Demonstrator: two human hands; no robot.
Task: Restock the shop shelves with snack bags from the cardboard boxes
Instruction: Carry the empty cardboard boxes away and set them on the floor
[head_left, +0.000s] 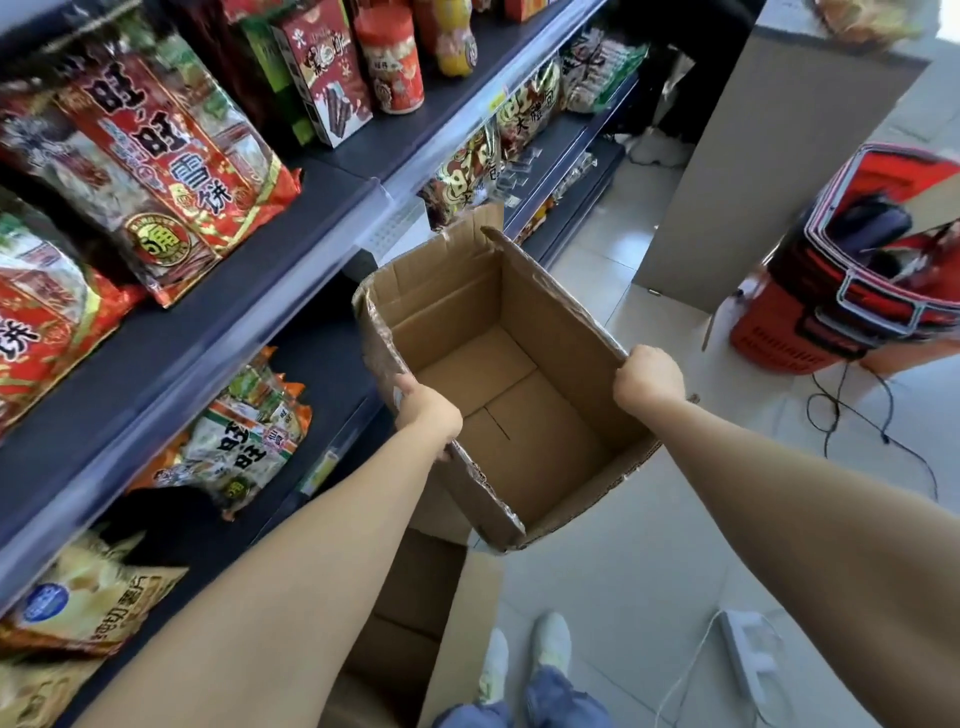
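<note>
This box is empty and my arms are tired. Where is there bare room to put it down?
Best for the box: the bare tiles between shoes, power strip and baskets. A dark bare stretch of lower shelf lies right of the green bag. The upper shelf is crowded with bags, and a cable loops by the baskets.
</note>
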